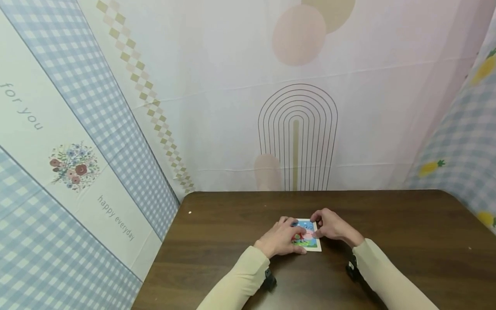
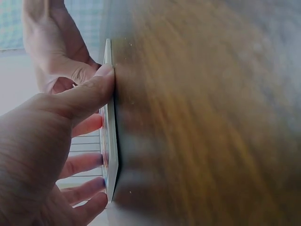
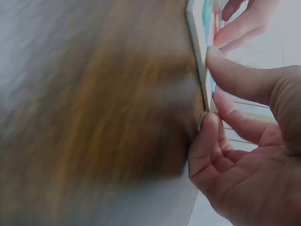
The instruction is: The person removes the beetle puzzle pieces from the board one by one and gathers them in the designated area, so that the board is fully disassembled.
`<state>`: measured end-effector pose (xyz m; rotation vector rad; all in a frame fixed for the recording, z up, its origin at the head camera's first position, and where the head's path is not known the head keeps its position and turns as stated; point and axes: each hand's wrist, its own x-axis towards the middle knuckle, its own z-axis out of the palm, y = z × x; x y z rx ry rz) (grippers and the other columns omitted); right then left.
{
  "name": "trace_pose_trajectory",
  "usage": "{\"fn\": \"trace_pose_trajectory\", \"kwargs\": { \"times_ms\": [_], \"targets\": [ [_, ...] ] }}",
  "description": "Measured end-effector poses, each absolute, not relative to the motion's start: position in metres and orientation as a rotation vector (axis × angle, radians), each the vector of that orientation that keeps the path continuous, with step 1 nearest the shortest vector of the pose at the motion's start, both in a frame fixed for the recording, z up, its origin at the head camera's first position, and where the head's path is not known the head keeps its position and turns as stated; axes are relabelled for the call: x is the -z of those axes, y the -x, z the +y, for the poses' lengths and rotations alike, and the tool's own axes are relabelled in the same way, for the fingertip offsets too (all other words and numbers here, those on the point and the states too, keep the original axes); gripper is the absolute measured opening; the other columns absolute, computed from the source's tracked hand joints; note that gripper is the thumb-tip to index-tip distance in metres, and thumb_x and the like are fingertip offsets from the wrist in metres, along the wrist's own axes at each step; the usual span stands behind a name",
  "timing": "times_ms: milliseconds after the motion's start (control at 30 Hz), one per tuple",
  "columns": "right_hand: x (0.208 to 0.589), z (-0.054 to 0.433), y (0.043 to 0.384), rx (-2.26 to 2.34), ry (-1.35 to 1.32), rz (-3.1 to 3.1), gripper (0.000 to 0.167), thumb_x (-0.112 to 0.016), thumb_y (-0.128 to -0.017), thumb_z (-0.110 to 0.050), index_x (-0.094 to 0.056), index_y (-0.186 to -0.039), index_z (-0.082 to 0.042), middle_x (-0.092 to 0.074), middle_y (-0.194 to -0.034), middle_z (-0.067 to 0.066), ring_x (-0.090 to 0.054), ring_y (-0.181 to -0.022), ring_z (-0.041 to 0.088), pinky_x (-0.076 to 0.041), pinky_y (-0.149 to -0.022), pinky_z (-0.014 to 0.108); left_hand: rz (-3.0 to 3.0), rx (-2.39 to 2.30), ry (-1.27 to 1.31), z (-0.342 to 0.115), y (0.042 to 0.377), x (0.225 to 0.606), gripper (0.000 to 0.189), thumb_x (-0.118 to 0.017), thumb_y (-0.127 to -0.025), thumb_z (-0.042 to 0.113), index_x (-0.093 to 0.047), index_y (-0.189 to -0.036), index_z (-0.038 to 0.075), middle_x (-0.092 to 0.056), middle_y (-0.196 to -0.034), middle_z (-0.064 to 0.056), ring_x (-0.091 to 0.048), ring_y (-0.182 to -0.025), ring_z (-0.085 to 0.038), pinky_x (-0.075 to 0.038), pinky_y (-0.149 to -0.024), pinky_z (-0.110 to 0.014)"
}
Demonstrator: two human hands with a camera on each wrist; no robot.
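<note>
A small picture board (image 1: 312, 248) with a white border and a colourful cartoon print lies flat on the brown table, its thin pale edge (image 2: 113, 141) showing side-on in the left wrist view. My left hand (image 1: 280, 237) spreads across its left part, fingertips on the print and thumb at the near border. From the right, my right hand (image 1: 332, 224) holds the far right corner. In the right wrist view, the right thumb (image 3: 240, 77) touches the border while curled fingers (image 3: 207, 141) sit around the corner. Both hands hide part of the print.
The dark wooden table (image 1: 217, 224) ends at a pale patterned curtain (image 1: 224, 129) behind it. Checked blue cloth hangs on the left and right sides. A tiny white speck (image 1: 190, 212) lies near the table's far left corner.
</note>
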<state>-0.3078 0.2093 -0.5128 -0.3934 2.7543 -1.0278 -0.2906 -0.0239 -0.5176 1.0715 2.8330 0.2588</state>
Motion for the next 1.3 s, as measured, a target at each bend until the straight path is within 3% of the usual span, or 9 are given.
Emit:
{"fn": "trace_pose_trajectory", "kwargs": {
  "times_ms": [333,600,967,1300],
  "targets": [
    [0.511,0.206,0.313,1.093,0.415,2.680,0.034,-0.085,-0.079,0.009,-0.070,-0.109,0.006,-0.065,-0.100,0.014,-0.055,-0.089,0.023,-0.049,-0.080,0.034,2.859,-0.219,-1.082,-0.021,0.292,0.517,0.056,-0.078,-0.095,0.062,-0.072,-0.141,0.030,-0.057,-0.160,0.001,-0.051,-0.144,-0.025,-0.048,-0.121,-0.036],
    [0.510,0.203,0.311,1.069,0.386,2.749,0.035,-0.086,-0.083,0.003,-0.071,-0.115,0.009,-0.065,-0.094,0.011,-0.056,-0.086,0.021,-0.049,-0.075,0.031,2.867,-0.189,-1.085,-0.019,0.291,0.515,0.055,-0.078,-0.095,0.061,-0.072,-0.140,0.031,-0.058,-0.159,0.005,-0.051,-0.142,-0.024,-0.051,-0.116,-0.033],
    [0.512,0.199,0.306,1.088,0.428,2.805,0.028,-0.081,-0.084,0.010,-0.068,-0.108,0.002,-0.065,-0.092,0.010,-0.057,-0.083,0.018,-0.049,-0.073,0.029,2.868,-0.179,-1.128,-0.021,0.289,0.515,0.053,-0.078,-0.096,0.060,-0.073,-0.138,0.029,-0.060,-0.157,0.005,-0.053,-0.142,-0.025,-0.052,-0.115,-0.032],
    [0.513,0.199,0.299,1.096,0.446,2.833,0.026,-0.084,-0.085,0.006,-0.072,-0.108,0.001,-0.067,-0.090,0.007,-0.058,-0.082,0.016,-0.049,-0.070,0.025,2.780,-0.372,-1.045,-0.034,0.291,0.516,0.059,-0.083,-0.093,0.054,-0.070,-0.144,0.026,-0.052,-0.166,0.003,-0.045,-0.152,-0.017,-0.051,-0.116,-0.031]
  ]
}}
